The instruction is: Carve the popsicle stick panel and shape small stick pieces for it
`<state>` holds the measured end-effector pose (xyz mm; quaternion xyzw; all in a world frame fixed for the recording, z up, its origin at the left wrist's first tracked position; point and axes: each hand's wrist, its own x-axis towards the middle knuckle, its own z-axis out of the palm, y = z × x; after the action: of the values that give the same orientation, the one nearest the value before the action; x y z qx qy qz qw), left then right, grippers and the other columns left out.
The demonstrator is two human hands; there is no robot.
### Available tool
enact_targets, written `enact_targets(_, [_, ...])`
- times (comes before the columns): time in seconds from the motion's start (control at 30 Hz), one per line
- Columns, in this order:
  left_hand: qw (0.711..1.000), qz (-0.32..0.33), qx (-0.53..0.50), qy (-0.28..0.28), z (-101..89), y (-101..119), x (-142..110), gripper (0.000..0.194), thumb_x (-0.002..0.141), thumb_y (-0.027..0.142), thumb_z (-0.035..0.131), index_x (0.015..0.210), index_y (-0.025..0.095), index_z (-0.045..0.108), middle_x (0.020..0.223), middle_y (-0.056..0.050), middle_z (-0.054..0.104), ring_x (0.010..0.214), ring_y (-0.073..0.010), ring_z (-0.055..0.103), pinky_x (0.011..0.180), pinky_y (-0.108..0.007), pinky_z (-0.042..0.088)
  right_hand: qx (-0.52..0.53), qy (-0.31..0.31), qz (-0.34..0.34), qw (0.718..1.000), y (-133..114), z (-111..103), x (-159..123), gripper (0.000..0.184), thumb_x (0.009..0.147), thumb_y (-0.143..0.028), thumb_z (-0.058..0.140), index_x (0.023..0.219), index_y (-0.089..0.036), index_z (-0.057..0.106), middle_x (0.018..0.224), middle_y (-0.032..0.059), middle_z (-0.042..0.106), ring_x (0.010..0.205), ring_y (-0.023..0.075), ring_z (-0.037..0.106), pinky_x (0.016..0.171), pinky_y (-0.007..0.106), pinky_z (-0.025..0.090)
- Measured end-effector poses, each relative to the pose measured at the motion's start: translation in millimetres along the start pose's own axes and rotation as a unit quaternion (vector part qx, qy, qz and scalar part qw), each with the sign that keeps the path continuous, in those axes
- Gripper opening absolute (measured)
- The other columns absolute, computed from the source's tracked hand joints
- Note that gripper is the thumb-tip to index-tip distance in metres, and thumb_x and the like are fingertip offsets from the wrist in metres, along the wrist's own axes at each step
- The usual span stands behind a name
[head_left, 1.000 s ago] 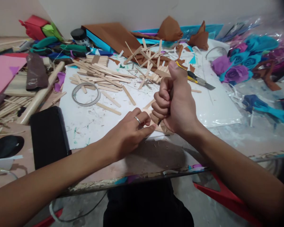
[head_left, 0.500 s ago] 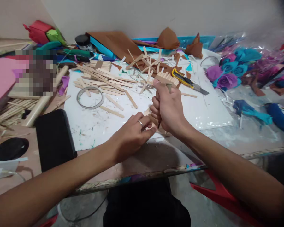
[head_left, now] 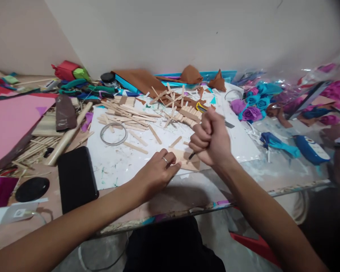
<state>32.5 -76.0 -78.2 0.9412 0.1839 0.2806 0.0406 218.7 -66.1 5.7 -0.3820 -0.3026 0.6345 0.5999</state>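
My right hand [head_left: 211,138] is a fist wrapped round a thin dark-tipped tool [head_left: 191,155], its point resting on a small panel of glued wooden sticks [head_left: 187,160] near the table's front edge. My left hand [head_left: 155,173], a ring on one finger, lies with fingers bent and pressed on the panel's left end, holding it down. Both rest on a white sheet [head_left: 113,166] marked with paint flecks. Most of the tool is hidden inside my fist.
Loose wooden sticks [head_left: 130,113] and a tape ring [head_left: 113,133] lie behind my hands. A yellow cutter [head_left: 200,107] sits partly behind my fist. A black phone [head_left: 77,177] lies left, paper flowers [head_left: 252,107] right, pink sheet [head_left: 11,121] far left. Another person's arm [head_left: 338,147] shows at the right edge.
The camera tilted up and pulled back, so more wall shows. My right fist shifted slightly right and lowered its thumb; the left hand stays on the panel.
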Motion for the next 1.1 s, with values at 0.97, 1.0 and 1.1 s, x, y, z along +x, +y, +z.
enact_targets(0.97, [0.936,-0.281,-0.204,-0.063,-12.3,17,11,0.015,0.103,0.026,0.057,0.091,0.019,0.062,0.092,-0.003,0.058,0.087,-0.0192,0.061,0.083,-0.037,0.051,-0.110,0.026,0.019,0.993,29,6,9,0.055,0.091,-0.050,0.069,0.064,-0.024,0.029,0.045,-0.0118,0.022,0.035,0.0047,0.015,0.033,0.021,0.012])
enact_targets(1.0, [0.937,-0.278,-0.201,-0.061,-11.9,17,11,0.015,0.103,0.026,0.057,0.091,0.018,0.063,0.092,-0.004,0.058,0.087,-0.0194,0.061,0.083,-0.037,0.052,-0.116,0.028,0.015,0.993,30,8,9,0.052,0.092,-0.048,0.067,0.064,-0.024,0.030,0.046,-0.0119,0.022,0.035,0.0046,0.016,0.033,0.020,0.013])
enact_targets(1.1, [0.951,-0.251,-0.171,-0.057,-11.0,16,10,0.016,0.103,0.025,0.056,0.092,0.017,0.064,0.092,-0.005,0.060,0.086,-0.0196,0.061,0.081,-0.037,0.053,-0.132,0.035,0.000,0.991,34,11,4,0.050,0.095,-0.045,0.065,0.065,-0.024,0.030,0.048,-0.0115,0.021,0.036,0.0042,0.018,0.035,0.020,0.016])
